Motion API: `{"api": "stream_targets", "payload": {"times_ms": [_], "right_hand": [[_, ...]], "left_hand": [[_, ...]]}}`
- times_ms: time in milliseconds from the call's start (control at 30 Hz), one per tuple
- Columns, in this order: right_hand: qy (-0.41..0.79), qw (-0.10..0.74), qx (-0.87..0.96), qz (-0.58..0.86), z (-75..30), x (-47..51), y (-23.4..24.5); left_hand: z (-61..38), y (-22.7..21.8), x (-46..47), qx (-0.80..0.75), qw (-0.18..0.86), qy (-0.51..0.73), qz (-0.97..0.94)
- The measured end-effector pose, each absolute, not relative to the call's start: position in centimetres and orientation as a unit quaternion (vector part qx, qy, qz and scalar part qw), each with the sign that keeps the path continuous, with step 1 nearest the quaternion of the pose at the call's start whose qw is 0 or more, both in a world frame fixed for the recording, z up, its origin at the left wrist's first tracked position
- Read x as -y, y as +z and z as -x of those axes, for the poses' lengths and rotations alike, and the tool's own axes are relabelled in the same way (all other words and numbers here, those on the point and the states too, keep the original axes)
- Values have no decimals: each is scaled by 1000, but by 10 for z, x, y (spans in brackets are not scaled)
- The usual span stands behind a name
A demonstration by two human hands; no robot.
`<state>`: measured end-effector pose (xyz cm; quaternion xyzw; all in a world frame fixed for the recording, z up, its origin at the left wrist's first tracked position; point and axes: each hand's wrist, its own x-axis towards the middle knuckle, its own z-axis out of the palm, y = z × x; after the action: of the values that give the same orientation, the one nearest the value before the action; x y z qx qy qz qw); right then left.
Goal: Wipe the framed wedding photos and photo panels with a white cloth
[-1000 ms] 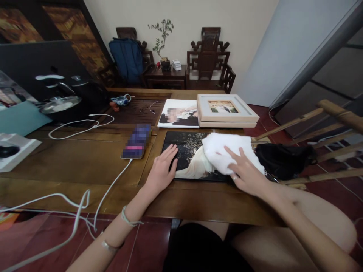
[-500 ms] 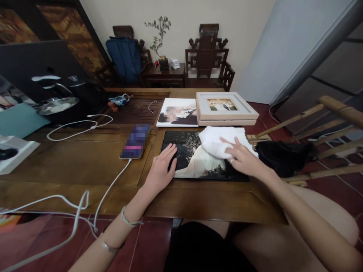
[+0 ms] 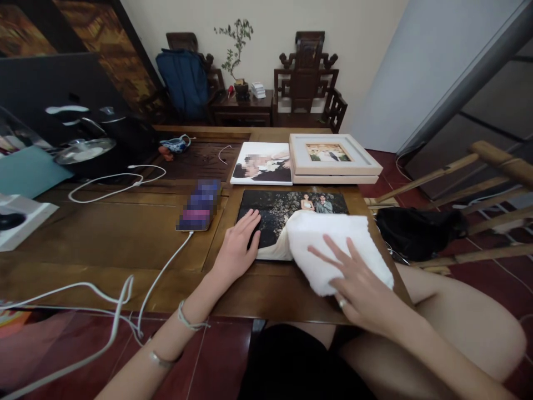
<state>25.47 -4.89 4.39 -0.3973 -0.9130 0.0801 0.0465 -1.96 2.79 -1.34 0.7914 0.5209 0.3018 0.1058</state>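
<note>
A dark photo panel (image 3: pixel 277 208) with a couple and a long pale dress lies flat on the wooden table. My left hand (image 3: pixel 237 244) rests on its left edge, fingers stretched out and holding nothing. A folded white cloth (image 3: pixel 316 236) covers the panel's lower right part and hangs past its near edge onto the tabletop. On top of that cloth lies my right hand (image 3: pixel 362 291), fingers spread and pressing it down. The panel's lower right corner is hidden.
Behind the panel lie a white-edged photo print (image 3: pixel 264 175) and stacked light wood picture frames (image 3: pixel 335 179). A phone (image 3: pixel 200 205) on a white charging cable (image 3: pixel 160 283) lies left. Farther left are a lidded pot (image 3: pixel 85 153) and a white box (image 3: pixel 29 222).
My right hand has slid the white cloth toward me, baring the couple in the photo's upper part. My left hand has stayed in place.
</note>
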Motion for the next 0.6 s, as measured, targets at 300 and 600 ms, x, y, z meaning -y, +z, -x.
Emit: {"api": "stream_targets", "payload": {"times_ms": [300, 600], "right_hand": [[111, 59, 905, 407, -245, -4, 52], [72, 68, 880, 464, -209, -82, 46]], "left_hand": [[19, -12, -27, -522, 100, 302, -791], [21, -13, -27, -511, 104, 310, -795]]}}
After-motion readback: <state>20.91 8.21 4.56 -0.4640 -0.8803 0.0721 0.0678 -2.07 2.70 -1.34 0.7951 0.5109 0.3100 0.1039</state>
